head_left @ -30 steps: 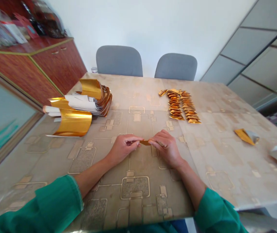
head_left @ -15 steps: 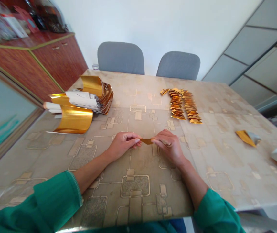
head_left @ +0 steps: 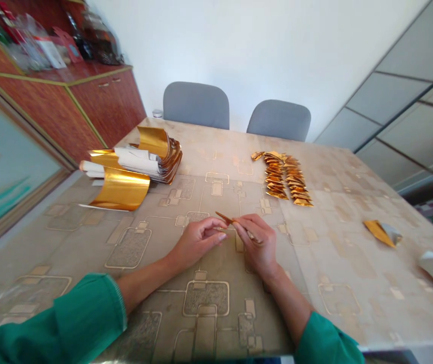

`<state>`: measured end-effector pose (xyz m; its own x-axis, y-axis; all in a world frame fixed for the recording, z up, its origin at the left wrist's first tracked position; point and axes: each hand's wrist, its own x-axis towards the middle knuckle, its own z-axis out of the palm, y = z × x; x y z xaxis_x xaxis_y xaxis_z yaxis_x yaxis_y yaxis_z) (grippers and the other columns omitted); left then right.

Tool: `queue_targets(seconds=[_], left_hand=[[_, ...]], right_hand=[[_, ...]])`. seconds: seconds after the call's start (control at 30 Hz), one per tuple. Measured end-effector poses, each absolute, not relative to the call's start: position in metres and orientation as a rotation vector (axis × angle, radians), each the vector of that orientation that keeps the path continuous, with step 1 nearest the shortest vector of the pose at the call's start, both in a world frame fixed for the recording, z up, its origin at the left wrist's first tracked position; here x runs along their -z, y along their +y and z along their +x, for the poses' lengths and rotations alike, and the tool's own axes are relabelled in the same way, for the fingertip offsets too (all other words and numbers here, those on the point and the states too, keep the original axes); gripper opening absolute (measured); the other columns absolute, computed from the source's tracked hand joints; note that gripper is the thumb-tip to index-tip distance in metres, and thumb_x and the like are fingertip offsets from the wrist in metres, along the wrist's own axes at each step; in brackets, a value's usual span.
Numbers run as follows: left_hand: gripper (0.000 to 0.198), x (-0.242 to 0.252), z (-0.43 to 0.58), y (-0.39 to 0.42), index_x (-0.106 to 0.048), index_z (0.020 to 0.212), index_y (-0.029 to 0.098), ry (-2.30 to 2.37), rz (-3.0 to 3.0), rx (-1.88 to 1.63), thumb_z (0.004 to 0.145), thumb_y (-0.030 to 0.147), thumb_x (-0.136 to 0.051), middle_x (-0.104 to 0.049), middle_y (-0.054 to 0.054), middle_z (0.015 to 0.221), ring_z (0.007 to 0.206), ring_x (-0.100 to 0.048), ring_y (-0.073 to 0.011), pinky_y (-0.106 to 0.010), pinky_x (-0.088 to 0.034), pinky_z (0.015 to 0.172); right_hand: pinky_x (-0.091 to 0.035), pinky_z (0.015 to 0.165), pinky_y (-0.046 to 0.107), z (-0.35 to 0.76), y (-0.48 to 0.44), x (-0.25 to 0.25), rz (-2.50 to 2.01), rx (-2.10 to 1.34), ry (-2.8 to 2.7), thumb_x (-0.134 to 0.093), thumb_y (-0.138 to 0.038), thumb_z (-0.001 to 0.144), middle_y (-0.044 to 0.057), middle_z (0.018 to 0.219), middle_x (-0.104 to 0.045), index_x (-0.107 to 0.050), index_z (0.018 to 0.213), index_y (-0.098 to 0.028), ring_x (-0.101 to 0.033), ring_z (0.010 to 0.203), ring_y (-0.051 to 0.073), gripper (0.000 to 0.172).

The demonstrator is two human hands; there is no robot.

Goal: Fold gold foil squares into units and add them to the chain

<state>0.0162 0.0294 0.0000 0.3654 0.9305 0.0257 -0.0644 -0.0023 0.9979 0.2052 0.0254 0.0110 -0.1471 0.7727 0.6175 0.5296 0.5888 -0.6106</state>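
Gold strip (head_left: 224, 218) pinched by the right hand (head_left: 257, 240) could bend if knocked by the left hand (head_left: 196, 241), empty beside it.

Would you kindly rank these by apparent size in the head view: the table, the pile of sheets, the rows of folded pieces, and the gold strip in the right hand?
1. Table, by far
2. Pile of sheets
3. Rows of folded pieces
4. Gold strip, clearly smallest
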Motion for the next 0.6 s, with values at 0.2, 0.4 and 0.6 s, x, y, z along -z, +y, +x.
queue_targets(seconds=[0.2,0.4,0.6], left_hand=[[0.029,0.003,0.017,0.035,-0.061,0.089,0.015,0.799,1.174,-1.089,0.081,0.04,-0.074,-0.07,-0.004,0.093,0.09,-0.067,-0.0168,-0.029,-0.054,0.084],[0.029,0.005,0.016,0.034,-0.057,0.088,0.016,0.782,1.148,-1.1,0.082,0.039,-0.074,-0.068,-0.002,0.091,0.087,-0.067,-0.0162,-0.03,-0.052,0.084],[0.029,0.003,0.017,0.032,-0.058,0.089,0.016,0.776,1.218,-1.094,0.083,0.039,-0.073,-0.066,-0.002,0.089,0.087,-0.066,-0.0163,-0.028,-0.051,0.081]], right_hand=[[-0.055,0.079,0.028,0.195,0.019,-0.007,-0.983,-0.458,-1.966,-0.062,-0.024,0.093,0.008,0.106,-0.069,-0.067,0.117,-0.021,-0.066,0.092,0.016,0.025],[-0.053,0.077,0.028,0.193,0.019,-0.013,-0.999,-0.65,-1.956,-0.059,-0.028,0.094,0.005,0.101,-0.065,-0.061,0.119,-0.022,-0.062,0.083,0.014,0.025],[-0.049,0.073,0.027,0.193,0.02,-0.014,-1.059,-0.741,-1.882,-0.059,-0.031,0.094,0.002,0.095,-0.061,-0.059,0.117,-0.023,-0.058,0.077,0.013,0.024]])
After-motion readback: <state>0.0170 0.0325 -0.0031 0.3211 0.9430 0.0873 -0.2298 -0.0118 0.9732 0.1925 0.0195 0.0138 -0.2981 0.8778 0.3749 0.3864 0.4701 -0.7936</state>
